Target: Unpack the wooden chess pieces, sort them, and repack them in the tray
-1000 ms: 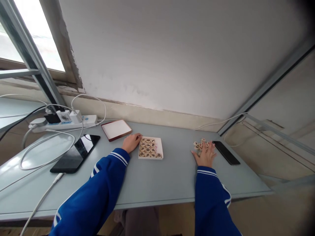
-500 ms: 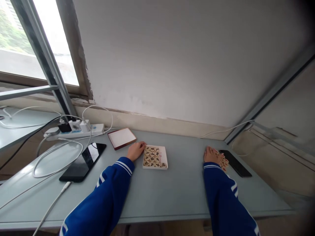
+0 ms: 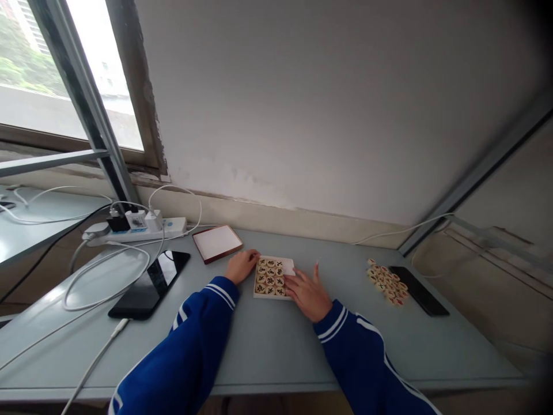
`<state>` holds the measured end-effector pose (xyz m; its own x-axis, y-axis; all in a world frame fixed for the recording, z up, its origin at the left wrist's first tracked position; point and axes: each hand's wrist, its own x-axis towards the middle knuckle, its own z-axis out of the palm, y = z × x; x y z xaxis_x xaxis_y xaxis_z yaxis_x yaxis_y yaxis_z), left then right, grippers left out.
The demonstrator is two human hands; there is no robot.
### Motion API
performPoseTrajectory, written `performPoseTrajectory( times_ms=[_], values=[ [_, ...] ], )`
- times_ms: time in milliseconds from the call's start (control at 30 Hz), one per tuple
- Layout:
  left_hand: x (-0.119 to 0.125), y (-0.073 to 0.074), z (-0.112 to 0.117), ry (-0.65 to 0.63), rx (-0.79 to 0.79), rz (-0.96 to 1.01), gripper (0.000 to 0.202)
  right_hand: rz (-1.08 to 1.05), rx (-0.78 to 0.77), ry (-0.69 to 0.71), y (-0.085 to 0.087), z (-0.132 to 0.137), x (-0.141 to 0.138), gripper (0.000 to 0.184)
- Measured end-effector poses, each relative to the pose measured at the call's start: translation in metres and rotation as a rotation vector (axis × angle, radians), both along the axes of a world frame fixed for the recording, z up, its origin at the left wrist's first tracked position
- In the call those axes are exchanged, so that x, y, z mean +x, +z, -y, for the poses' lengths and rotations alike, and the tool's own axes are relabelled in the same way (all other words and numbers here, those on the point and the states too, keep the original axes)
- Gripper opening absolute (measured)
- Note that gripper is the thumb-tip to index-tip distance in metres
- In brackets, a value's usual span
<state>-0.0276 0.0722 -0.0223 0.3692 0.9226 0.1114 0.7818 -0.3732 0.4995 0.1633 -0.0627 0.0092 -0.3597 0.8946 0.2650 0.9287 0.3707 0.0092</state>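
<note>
Left hand: my left hand curls against the left edge of the box, likely to steady it; if it grips, I cannot tell.
Right hand: my right hand lies open, fingers at the box's right edge, holding nothing.
Loose pieces: well apart on the table, beside a black phone.

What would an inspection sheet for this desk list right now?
Surface: grey desk, smooth matte top.
Job's things: shallow box part-filled with Chinese chess pieces; loose pieces heaped to the right.
Clutter: box lid, large phone, black phone.
Grips: left hand against the box's left edge, grip unclear; right hand open at its right edge.
Cables: power strip with chargers; white cables looping over the desk.
Surroundings: plain wall, window at left.
</note>
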Motion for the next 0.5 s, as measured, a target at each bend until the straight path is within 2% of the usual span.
performPoseTrajectory(
  times_ms=[133,333,500],
  values=[
    [0.000,0.000,0.001,0.002,-0.013,0.000,0.036,-0.039,-0.041,-0.030,-0.004,0.005,-0.002,0.032],
    [0.000,-0.001,0.001,-0.006,0.037,-0.012,0.035,-0.063,-0.068,-0.135,-0.002,-0.011,-0.002,0.033],
    [0.000,-0.002,0.002,-0.006,0.035,-0.022,0.035,-0.080,-0.029,-0.139,-0.002,-0.022,-0.009,0.028]
  ],
)
